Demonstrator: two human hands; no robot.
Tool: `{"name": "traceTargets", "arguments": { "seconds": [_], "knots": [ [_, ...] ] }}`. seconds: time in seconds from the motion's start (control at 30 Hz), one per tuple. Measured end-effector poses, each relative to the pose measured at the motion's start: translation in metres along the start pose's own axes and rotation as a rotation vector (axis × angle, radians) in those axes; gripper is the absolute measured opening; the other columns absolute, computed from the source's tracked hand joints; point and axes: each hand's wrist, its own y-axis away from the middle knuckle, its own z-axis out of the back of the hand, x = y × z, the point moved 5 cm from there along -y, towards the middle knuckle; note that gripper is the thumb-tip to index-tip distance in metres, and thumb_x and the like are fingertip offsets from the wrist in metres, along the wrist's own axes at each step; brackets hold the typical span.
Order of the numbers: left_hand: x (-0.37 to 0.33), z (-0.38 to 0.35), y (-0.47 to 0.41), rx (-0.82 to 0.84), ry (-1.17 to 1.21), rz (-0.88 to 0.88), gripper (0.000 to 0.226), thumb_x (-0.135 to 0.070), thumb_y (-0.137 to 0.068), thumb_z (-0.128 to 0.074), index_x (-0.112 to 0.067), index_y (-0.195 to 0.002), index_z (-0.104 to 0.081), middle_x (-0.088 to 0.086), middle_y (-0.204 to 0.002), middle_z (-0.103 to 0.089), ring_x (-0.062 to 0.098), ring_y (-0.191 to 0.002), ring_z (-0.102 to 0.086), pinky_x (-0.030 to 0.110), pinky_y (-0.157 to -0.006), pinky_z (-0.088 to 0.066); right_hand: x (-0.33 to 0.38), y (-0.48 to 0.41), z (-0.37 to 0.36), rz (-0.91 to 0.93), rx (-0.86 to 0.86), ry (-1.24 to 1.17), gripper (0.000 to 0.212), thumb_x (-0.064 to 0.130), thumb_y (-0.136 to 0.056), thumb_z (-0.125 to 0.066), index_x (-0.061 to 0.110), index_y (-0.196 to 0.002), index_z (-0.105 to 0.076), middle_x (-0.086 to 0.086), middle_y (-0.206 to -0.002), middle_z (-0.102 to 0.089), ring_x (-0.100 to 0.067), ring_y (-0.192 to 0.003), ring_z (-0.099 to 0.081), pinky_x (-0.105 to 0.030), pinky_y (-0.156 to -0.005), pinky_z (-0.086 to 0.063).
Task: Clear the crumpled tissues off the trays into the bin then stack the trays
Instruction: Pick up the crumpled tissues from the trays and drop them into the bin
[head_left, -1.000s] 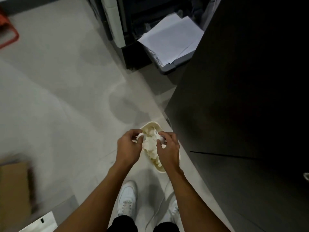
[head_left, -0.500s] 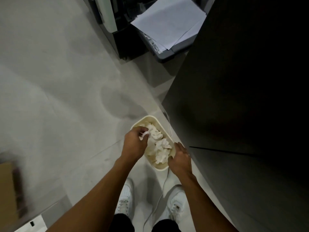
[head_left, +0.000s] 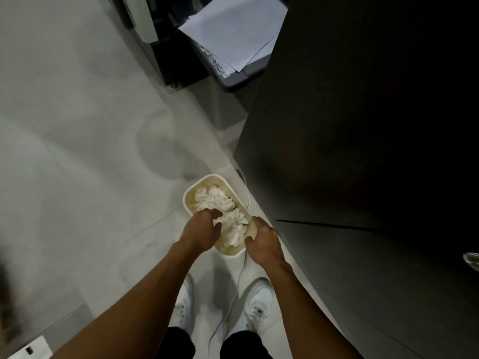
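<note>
Crumpled white tissues (head_left: 225, 213) heaping rounded cream bin (head_left: 204, 181), left hand (head_left: 201, 230) apparently clutching one, right hand (head_left: 263, 240) gripping rim.

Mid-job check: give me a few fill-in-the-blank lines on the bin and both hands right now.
The crumpled tissues lie inside the cream ____.
The left hand presses down on the ____.
The right hand rests on the bin's ____.
The bin stands on the ____.

Missing words: bin; tissues; rim; floor

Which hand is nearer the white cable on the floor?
Right. The right hand grips the bin's rim on the side where the white cable runs; the left hand presses the tissues inside.
</note>
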Motion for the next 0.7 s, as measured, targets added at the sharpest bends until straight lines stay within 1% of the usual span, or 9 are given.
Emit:
{"name": "traceTargets", "arguments": {
  "seconds": [0.07,0.13,0.23,0.3,0.37,0.47,0.53,0.6,0.7],
  "knots": [
    [-0.004,0.016,0.019,-0.017,0.009,0.007,0.035,-0.019,-0.095,-0.061,-0.015,-0.129,-0.068,0.004,-0.124,-0.071,0.022,-0.110,-0.067,0.031,-0.095,-0.052,0.009,0.017,0.011,-0.012,-0.008,-0.040,0.056,0.019,-0.091,-0.066,0.018,-0.145,-0.052,-0.003,-0.139,-0.060,-0.027,-0.126,-0.057,-0.044,-0.108,-0.051],
    [-0.014,0.036,0.042,-0.029,0.030,0.028,0.031,-0.019,-0.095,-0.061,-0.017,-0.125,-0.070,0.001,-0.117,-0.073,0.019,-0.101,-0.069,0.028,-0.089,-0.053,0.019,0.036,0.023,-0.027,-0.015,-0.068,0.056,0.022,-0.090,-0.067,0.021,-0.144,-0.053,-0.001,-0.138,-0.062,-0.025,-0.126,-0.058,-0.043,-0.107,-0.051],
    [-0.039,0.070,0.078,-0.057,0.067,0.030,0.028,-0.018,-0.094,-0.060,-0.019,-0.120,-0.072,0.000,-0.110,-0.075,0.017,-0.091,-0.071,0.026,-0.085,-0.053,0.024,0.056,0.032,-0.038,-0.027,-0.144,0.049,0.039,-0.087,-0.064,0.030,-0.135,-0.058,0.006,-0.130,-0.066,-0.020,-0.120,-0.063,-0.040,-0.101,-0.056],
    [-0.061,0.095,0.101,-0.075,0.095,0.033,0.028,-0.018,-0.095,-0.059,-0.020,-0.119,-0.072,-0.001,-0.109,-0.076,0.017,-0.089,-0.071,0.026,-0.085,-0.053,0.042,0.078,0.051,-0.017,-0.024,-0.192,0.045,0.044,-0.089,-0.066,0.032,-0.131,-0.058,0.009,-0.126,-0.068,-0.018,-0.116,-0.066,-0.036,-0.096,-0.059],
    [-0.085,0.123,0.121,-0.095,0.130,0.034,0.027,-0.018,-0.095,-0.059,-0.022,-0.118,-0.072,-0.003,-0.107,-0.076,0.014,-0.086,-0.069,0.026,-0.084,-0.053,0.087,0.122,0.096,0.012,-0.064,-0.221,0.042,0.038,-0.092,-0.070,0.032,-0.132,-0.059,0.009,-0.129,-0.067,-0.018,-0.118,-0.066,-0.032,-0.097,-0.058],
    [-0.123,0.166,0.153,-0.130,0.180,0.008,0.024,-0.018,-0.095,-0.060,-0.022,-0.116,-0.073,-0.003,-0.100,-0.076,0.014,-0.083,-0.070,0.027,-0.082,-0.054,0.122,0.168,0.145,-0.003,-0.086,-0.311,0.051,0.020,-0.096,-0.069,0.023,-0.145,-0.055,0.001,-0.139,-0.061,-0.021,-0.128,-0.060,-0.028,-0.099,-0.051],
    [-0.147,0.193,0.174,-0.151,0.186,-0.015,0.022,-0.019,-0.095,-0.062,-0.022,-0.113,-0.074,-0.002,-0.098,-0.077,0.015,-0.083,-0.071,0.026,-0.082,-0.054,0.139,0.194,0.172,0.009,-0.105,-0.336,0.054,0.018,-0.097,-0.067,0.024,-0.148,-0.052,0.000,-0.145,-0.056,-0.022,-0.134,-0.055,-0.027,-0.101,-0.047],
    [-0.169,0.216,0.193,-0.160,0.209,-0.038,0.020,-0.019,-0.096,-0.063,-0.022,-0.112,-0.074,0.000,-0.103,-0.076,0.016,-0.088,-0.071,0.028,-0.084,-0.056,0.156,0.219,0.195,0.049,-0.133,-0.359,0.055,0.018,-0.096,-0.067,0.025,-0.149,-0.051,0.000,-0.148,-0.055,-0.021,-0.137,-0.053,-0.027,-0.105,-0.045],
    [-0.204,0.252,0.219,-0.142,0.254,-0.047,0.019,-0.023,-0.099,-0.059,-0.027,-0.113,-0.071,-0.003,-0.107,-0.074,0.018,-0.097,-0.070,0.034,-0.089,-0.058,0.182,0.258,0.236,0.098,-0.214,-0.375,0.055,0.016,-0.094,-0.066,0.020,-0.147,-0.054,-0.003,-0.145,-0.059,-0.019,-0.135,-0.054,-0.022,-0.108,-0.040]
  ]
}}
